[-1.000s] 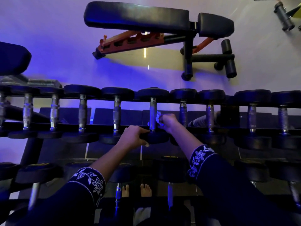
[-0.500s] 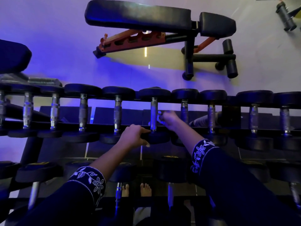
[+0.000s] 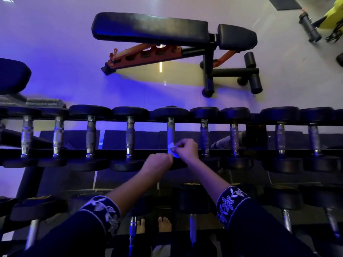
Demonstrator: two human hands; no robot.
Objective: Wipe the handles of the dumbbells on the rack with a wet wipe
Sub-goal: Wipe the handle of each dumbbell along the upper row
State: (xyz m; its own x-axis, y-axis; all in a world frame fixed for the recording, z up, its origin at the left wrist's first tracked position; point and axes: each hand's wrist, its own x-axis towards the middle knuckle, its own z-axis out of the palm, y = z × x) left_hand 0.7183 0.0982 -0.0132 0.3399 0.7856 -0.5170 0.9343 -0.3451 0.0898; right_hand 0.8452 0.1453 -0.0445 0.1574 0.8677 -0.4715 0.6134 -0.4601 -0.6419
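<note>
A row of black dumbbells with metal handles lies across the top tier of the rack (image 3: 259, 152). My right hand (image 3: 186, 150) pinches a white wet wipe (image 3: 172, 148) against the near end of the middle dumbbell's handle (image 3: 170, 131). My left hand (image 3: 157, 163) grips the near head of that same dumbbell, fingers curled over it, just left of the wipe. The two hands almost touch. The wipe is crumpled and partly hidden by my right fingers.
More dumbbells (image 3: 282, 199) lie on the lower tier near my body. A black and orange adjustable bench (image 3: 167, 32) stands on the floor beyond the rack. Another bench pad (image 3: 13, 75) is at the far left. My bare feet (image 3: 154, 225) show below.
My right hand slid the wipe down the middle handle toward me, from mid-handle to its near end. My left hand shifted slightly right on the dumbbell head.
</note>
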